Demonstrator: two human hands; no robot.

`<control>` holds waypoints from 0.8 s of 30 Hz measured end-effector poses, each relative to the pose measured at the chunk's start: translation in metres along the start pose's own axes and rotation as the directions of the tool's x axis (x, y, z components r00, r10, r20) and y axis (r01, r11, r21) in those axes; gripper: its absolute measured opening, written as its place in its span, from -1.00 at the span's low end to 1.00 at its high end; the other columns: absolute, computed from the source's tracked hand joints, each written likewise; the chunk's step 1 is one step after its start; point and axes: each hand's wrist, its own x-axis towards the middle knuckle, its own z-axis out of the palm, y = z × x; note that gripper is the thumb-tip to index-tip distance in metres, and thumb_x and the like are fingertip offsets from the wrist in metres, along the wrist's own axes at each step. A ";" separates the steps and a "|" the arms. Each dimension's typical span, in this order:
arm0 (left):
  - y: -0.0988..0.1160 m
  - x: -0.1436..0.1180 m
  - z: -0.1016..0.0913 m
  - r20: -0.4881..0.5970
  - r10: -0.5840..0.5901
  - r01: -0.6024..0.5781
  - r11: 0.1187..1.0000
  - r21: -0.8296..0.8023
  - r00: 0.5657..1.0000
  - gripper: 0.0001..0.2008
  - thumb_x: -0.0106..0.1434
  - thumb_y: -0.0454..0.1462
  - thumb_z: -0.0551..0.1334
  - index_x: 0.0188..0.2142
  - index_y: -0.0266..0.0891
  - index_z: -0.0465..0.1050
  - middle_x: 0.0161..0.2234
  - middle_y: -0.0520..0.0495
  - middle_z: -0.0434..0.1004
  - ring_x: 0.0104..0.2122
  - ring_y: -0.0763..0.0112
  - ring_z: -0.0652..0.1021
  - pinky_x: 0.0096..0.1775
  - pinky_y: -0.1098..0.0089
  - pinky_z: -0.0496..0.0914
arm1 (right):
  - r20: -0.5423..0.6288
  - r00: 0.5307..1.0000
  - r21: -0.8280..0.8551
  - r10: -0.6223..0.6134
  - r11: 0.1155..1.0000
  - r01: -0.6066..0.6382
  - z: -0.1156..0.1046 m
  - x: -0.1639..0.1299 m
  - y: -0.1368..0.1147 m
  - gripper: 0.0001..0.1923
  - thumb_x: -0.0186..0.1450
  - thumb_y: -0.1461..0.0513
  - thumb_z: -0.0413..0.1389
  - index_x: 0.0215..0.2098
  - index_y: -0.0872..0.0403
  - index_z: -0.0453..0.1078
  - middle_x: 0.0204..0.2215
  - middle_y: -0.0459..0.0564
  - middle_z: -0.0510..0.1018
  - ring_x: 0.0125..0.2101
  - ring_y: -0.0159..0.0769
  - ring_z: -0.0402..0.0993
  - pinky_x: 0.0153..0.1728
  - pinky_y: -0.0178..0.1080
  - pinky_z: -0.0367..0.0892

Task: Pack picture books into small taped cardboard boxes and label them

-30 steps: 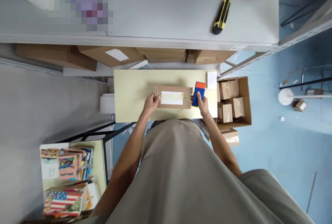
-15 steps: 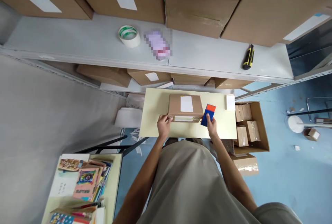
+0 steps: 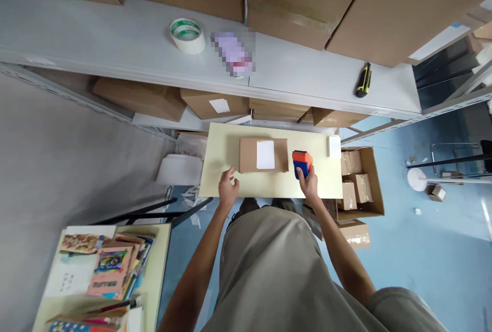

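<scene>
Cardboard box (image 3: pixel 263 154) lies between both hands, touching neither.

One labelled cardboard box (image 3: pixel 263 154) on the pale surface (image 3: pixel 219 168), one blue-and-orange tape dispenser (image 3: pixel 302 163) at its 3 o'clock, one white pad (image 3: pixel 334 146) further out. Up at 12 o'clock on the shelf (image 3: pixel 115 50): one tape roll (image 3: pixel 187 35), one yellow-black utility knife (image 3: pixel 363 80). Two hands: left hand (image 3: pixel 228 190), right hand (image 3: pixel 308 184).
</scene>
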 end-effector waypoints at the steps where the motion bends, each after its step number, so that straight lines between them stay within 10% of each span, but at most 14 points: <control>1: 0.007 -0.007 0.000 -0.046 0.061 -0.060 0.998 0.020 0.997 -0.57 0.38 -0.36 0.29 0.21 -0.14 0.58 0.15 -0.29 0.68 0.16 -0.03 0.72 0.21 -0.09 0.70 | 0.028 1.000 -0.023 -0.004 1.000 0.004 -0.005 -0.003 0.002 -0.05 0.49 -0.51 -0.18 0.21 0.11 0.36 -0.39 0.14 0.67 -0.46 0.05 0.59 -0.42 -0.11 0.41; 7: 0.101 -0.050 0.027 -0.006 0.431 -0.430 0.901 0.050 0.902 -0.64 0.61 -0.13 0.27 0.30 -0.11 0.58 0.20 -0.28 0.70 0.24 0.01 0.68 0.33 -0.05 0.60 | 0.203 0.927 -0.051 -0.317 0.941 0.333 -0.044 -0.011 0.021 -0.18 0.57 -0.42 -0.02 0.26 0.10 0.32 -0.23 0.23 0.72 -0.34 0.09 0.68 -0.32 -0.04 0.55; 13: 0.182 -0.090 0.070 0.101 0.528 -0.532 0.846 0.023 0.844 -0.46 0.64 0.02 0.29 0.48 -0.06 0.47 0.36 -0.27 0.60 0.38 -0.02 0.59 0.42 -0.06 0.52 | 0.267 0.675 -0.038 -0.688 0.692 0.721 -0.090 0.010 0.064 -0.30 0.65 -0.33 -0.01 0.27 0.10 0.28 -0.17 0.24 0.70 -0.21 0.06 0.70 -0.20 0.02 0.66; 24: 0.187 -0.130 0.126 0.121 0.549 -0.560 0.824 0.084 0.827 -0.83 0.58 -0.06 0.42 -0.06 -0.05 0.70 -0.08 -0.10 0.75 -0.02 0.15 0.68 0.11 0.11 0.61 | 0.527 0.296 -0.004 -0.797 0.346 0.938 -0.136 0.052 0.126 -0.33 0.70 -0.21 -0.08 0.27 0.21 0.37 -0.12 0.33 0.70 -0.07 0.19 0.68 -0.01 0.14 0.65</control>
